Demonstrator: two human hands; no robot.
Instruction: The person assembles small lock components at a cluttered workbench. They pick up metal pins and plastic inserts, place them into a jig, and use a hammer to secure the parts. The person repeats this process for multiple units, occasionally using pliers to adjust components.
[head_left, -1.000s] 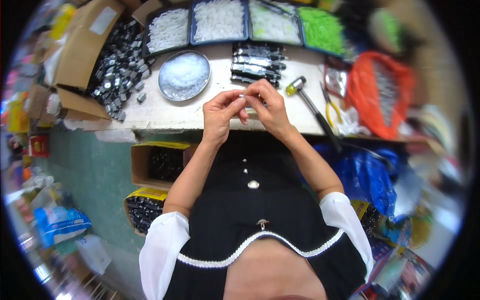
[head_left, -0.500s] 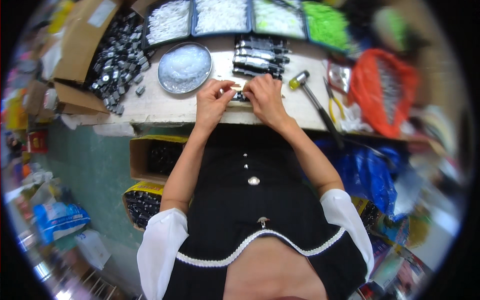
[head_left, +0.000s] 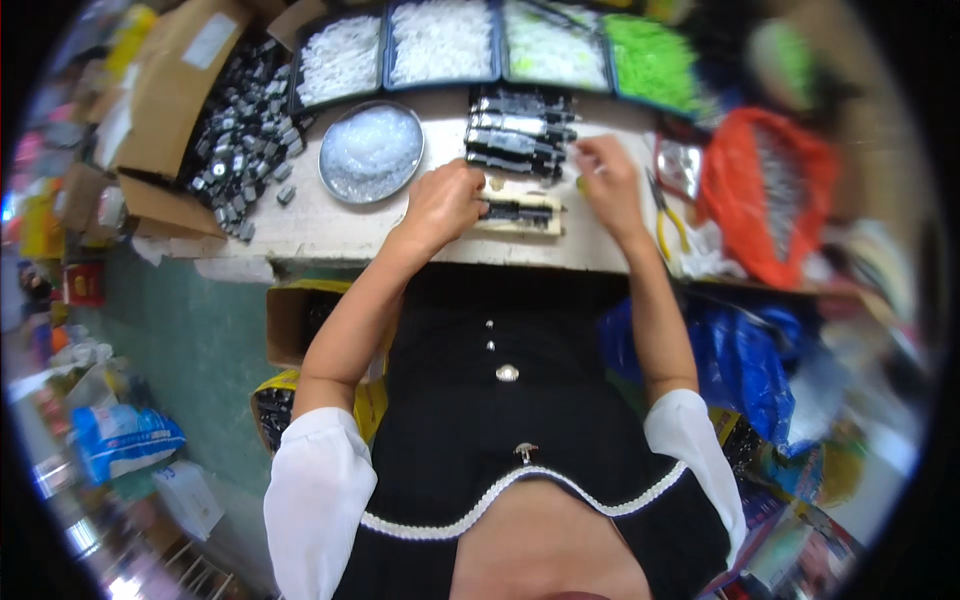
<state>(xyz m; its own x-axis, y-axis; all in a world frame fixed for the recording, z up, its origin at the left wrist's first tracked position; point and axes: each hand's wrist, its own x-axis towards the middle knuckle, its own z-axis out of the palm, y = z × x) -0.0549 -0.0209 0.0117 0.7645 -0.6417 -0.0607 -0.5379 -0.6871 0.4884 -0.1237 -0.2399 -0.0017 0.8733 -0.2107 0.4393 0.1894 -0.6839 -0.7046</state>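
Slim black part on pale block, left hand at one end

Bench, near edge: white worktop, its front lip crossing before the body.

Slim black part: one, lying along a pale block near that lip. Long axis left to right, roughly parallel with the bench edge. From the left fingers it extends rightward; from the right fingers it lies to the left and closer to the body. Left hand is the nearer.

Left hand: fingers curled in, at the part's left end. Whether they pinch it or merely rest against it is not discernible; the fingertips are hidden.

Right hand: well clear of the part, raised beyond its right end, blurred. Fingers bent and loosely parted; a yellow-green piece shows beside them, grasp uncertain.

Pliers: yellow-handled, right of the right hand.

Round metal dish: left, holding translucent whitish matter.

Black-and-silver pieces: stacked side by side, beyond the block.

Orange bag: far right, greyish contents.

Trays: four, along the back; three of whitish pieces, one of green.
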